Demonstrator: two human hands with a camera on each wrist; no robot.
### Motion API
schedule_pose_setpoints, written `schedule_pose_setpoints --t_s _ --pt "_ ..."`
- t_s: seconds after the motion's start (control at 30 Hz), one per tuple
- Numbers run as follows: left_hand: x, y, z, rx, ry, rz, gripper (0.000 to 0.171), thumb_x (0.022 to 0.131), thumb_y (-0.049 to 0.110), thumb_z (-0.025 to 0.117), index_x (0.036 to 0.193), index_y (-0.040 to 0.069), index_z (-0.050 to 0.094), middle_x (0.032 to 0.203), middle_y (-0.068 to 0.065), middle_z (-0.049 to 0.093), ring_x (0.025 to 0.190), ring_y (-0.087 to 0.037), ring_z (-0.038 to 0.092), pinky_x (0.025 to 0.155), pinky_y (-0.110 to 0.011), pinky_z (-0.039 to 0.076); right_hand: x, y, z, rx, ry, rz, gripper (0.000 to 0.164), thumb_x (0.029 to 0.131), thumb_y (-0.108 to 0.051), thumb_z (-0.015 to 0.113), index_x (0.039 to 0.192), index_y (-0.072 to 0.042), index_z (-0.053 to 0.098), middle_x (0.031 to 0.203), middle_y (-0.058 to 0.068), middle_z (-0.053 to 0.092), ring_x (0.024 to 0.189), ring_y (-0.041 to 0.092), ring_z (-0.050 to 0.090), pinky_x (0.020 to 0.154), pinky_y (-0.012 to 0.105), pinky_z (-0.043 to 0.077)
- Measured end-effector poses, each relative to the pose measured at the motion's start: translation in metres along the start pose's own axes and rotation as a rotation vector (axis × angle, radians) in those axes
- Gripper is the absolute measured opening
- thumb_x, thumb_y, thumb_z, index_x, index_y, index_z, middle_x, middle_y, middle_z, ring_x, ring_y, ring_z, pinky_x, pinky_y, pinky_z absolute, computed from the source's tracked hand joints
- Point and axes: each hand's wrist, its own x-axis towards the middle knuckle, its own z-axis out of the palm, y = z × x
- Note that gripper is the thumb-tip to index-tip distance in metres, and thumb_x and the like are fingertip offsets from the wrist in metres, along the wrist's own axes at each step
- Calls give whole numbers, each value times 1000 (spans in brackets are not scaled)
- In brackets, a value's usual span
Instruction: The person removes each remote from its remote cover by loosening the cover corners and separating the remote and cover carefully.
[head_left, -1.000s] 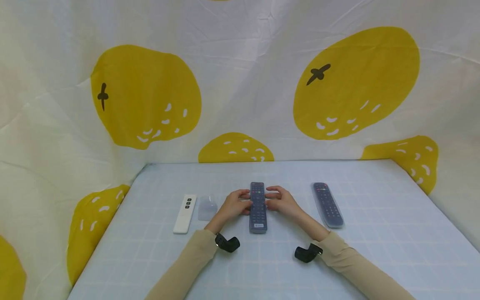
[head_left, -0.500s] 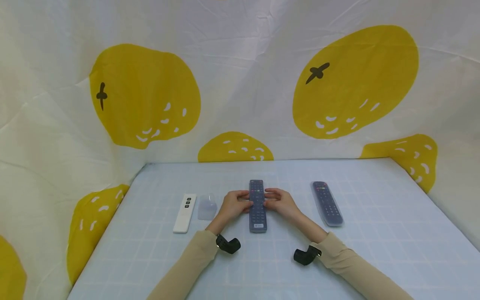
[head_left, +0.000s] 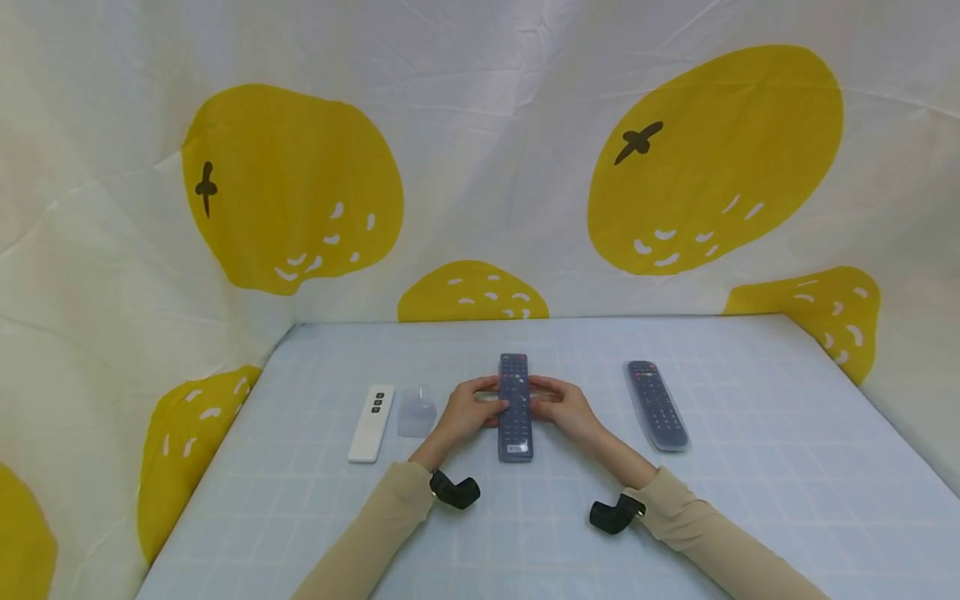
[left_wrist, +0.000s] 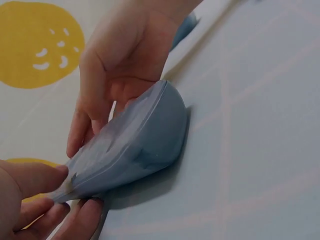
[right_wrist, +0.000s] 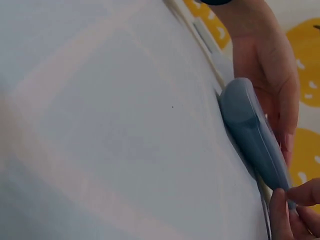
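A dark grey remote control (head_left: 515, 433) in a translucent sleeve stands between both hands, mid-table. Its far end is tipped up, and its rounded near end is close to the tabletop; whether it touches I cannot tell. My left hand (head_left: 467, 411) pinches its left edge, thumb on top and fingers beneath, as the left wrist view shows. From the other side my right hand (head_left: 567, 409) grips the right edge with thumb and fingers. In the right wrist view the sleeved remote's underside (right_wrist: 255, 140) looks bluish and smooth.
Left of the hands lie a white remote (head_left: 371, 425) with several dark buttons and a clear plastic piece (head_left: 417, 414). On the right lies another dark remote (head_left: 657, 407) in a clear sleeve. A patterned curtain (head_left: 495, 183) rises behind the checked tabletop (head_left: 750, 433).
The remote's far end has risen slightly between the hands. My right hand's fingers have closed in on its right edge; the left hand has barely moved. The other things stay put.
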Motion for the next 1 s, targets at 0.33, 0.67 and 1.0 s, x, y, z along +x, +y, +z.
schedule_pose_setpoints --t_s 0.33,0.67,1.0 --pt "2 -4 -3 -31 6 10 49 88 -1 59 136 -2 50 130 -22 57 82 -15 68 66 -30 59 -3 0 -1 -16 -77 -60 58 85 7 58 141 1 44 145 24 43 101 17 66 76 21 55" --pt "0 -4 -9 -47 -27 80 56 84 -14 56 138 1 49 131 -20 55 90 -16 67 71 -29 59 1 0 -7 -130 -88 -165 56 85 5 63 138 -1 48 141 23 48 99 26 67 76 21 53" --pt "-3 -5 -11 -50 -31 145 56 81 -16 58 133 6 56 137 -16 54 93 -17 67 73 -31 59 -2 -5 -7 -190 -65 -199 55 85 6 64 137 -5 51 145 19 46 100 31 66 74 21 52"
